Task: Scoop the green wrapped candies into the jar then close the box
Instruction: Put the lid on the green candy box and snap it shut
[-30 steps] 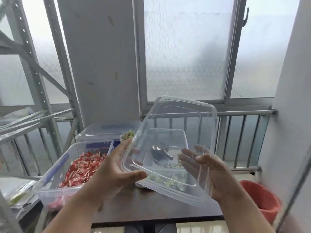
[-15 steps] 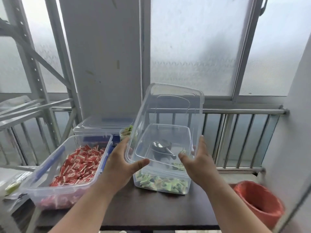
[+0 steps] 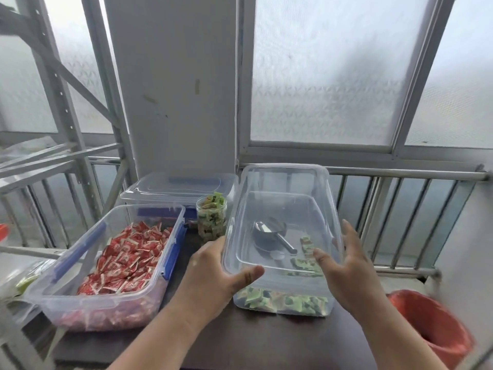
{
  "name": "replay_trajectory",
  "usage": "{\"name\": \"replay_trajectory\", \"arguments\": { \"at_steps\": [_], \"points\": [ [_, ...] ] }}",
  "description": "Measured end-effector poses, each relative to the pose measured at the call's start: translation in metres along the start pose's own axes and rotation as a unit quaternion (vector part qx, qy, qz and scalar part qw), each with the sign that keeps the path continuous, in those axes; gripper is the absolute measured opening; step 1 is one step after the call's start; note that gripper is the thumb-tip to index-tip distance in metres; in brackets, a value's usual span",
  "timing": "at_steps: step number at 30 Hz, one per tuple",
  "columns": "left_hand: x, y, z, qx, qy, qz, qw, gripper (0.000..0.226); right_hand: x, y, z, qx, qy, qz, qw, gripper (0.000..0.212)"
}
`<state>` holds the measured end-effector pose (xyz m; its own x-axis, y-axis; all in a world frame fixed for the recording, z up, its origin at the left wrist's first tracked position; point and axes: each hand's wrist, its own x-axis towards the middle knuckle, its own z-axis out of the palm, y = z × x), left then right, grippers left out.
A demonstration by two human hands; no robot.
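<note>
While tilting above the clear box of green wrapped candies, with its near edge low and its far edge raised, a transparent lid being held over that box. Showing through the lid: a metal scoop lying inside the box among the candies. Gripping the lid's near left corner, thumb on top: the left hand. Pressing against the lid's right edge with fingers spread fairly wide: the right hand. Standing just left of the box's far corner, heaped with green candies: a glass jar. Sitting further left of the box: an open tub of red wrapped candies, blue clips on its side. Resting behind the jar: a lidded container. Standing to the box's right, lower down: a red bucket.
</note>
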<state>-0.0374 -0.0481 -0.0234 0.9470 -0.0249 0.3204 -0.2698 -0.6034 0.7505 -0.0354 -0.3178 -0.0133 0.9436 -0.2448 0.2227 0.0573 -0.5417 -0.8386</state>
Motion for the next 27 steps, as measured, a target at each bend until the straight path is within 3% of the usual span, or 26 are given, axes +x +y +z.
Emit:
{"name": "replay_trajectory", "arguments": {
  "at_steps": [9, 15, 23, 27],
  "points": [
    [0.005, 0.040, 0.005, 0.183, -0.038, -0.084, 0.979, 0.088, 0.021, -0.002, -0.019, -0.006, -0.010, 0.048, 0.999, 0.054],
    [0.019, 0.053, -0.001, 0.236, -0.103, -0.121, 0.959, 0.074, 0.024, -0.006, -0.016, -0.125, -0.036, 0.029, 0.991, 0.047],
    [0.015, 0.054, -0.004, 0.296, -0.134, -0.101, 0.940, 0.079, 0.029, -0.019, -0.019, -0.251, -0.054, 0.022, 0.966, 0.033],
    [0.039, 0.066, 0.004, 0.354, -0.084, -0.014, 0.931, 0.087, 0.075, -0.030, -0.016, -0.279, -0.043, -0.008, 0.959, 0.040]
  ]
}}
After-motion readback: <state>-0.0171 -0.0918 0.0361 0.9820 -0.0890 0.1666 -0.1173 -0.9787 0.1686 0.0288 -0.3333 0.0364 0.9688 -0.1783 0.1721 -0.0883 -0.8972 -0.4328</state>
